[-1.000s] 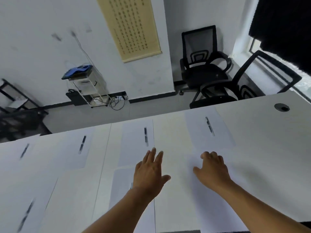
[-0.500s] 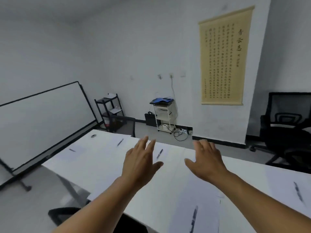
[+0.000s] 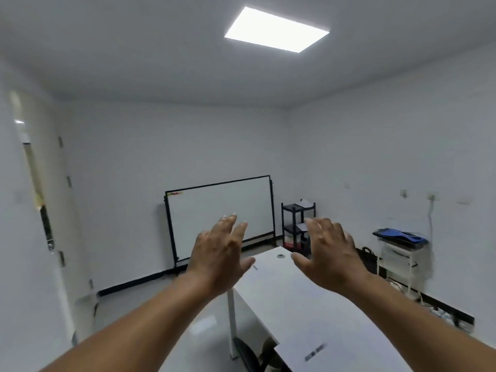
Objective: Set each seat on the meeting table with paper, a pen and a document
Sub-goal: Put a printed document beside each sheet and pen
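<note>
Both hands are held up in the air with the fingers spread, and nothing is held in them. The left hand [image 3: 218,257] is seen over the desk's far left edge, and the right hand [image 3: 331,255] is raised just beside it, with a gap between the two. A second ago the hands were laid low over the paper on the desk; now they have been lifted, and the view has been turned along the desk [image 3: 303,299] toward its far end. A pen [image 3: 255,267] can be made out near the far left edge, close to the left thumb, and a blurred dark pen [image 3: 316,352] is seen near the near edge. The paper under them can hardly be told from the white top. A whiteboard [image 3: 220,213] and a black shelf [image 3: 296,226] are seen past the far end. It is judged that the last seat has been left, and the seats further along are being looked over.
</note>
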